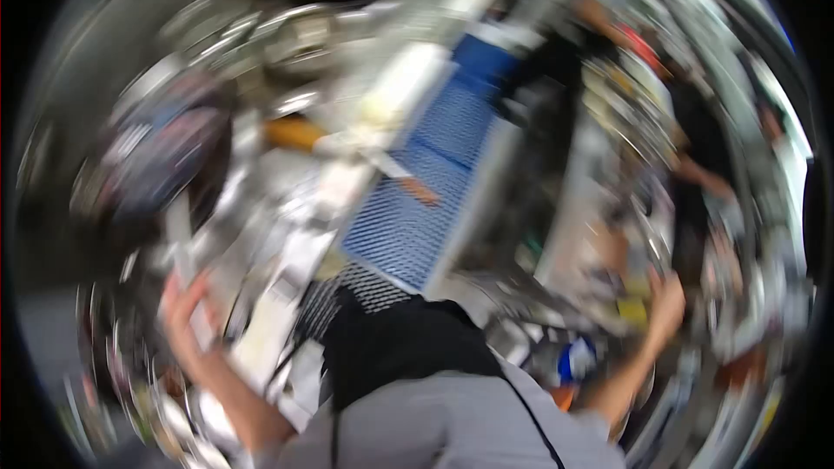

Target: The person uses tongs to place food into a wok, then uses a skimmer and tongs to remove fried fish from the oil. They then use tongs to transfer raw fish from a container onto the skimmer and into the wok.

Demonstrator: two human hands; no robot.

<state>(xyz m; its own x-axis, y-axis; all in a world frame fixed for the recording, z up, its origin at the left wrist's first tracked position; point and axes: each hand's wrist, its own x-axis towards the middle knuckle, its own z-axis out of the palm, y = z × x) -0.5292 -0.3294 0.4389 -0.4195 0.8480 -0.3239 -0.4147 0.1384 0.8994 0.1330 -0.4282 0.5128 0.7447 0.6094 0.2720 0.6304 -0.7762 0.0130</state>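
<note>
The whole view is smeared by motion. At the lower left, my left hand [191, 308] is closed round a pale, flat handle [179, 230]. That handle runs up to a large round dark pan or bowl [165, 152] with blurred contents. On the right side my right hand [667, 300] is closed on a thin metal utensil [653, 239], whose far end is lost in the blur. Between my hands are my black apron [408, 334] and grey clothing.
A blue grid mat [417, 217] lies on the floor, beside a long pale counter edge [347, 182]. Round metal pans [304, 39] stand at the upper left. People in dark clothes [699, 135] are at the upper right. A blue-and-white item [576, 360] is near my right arm.
</note>
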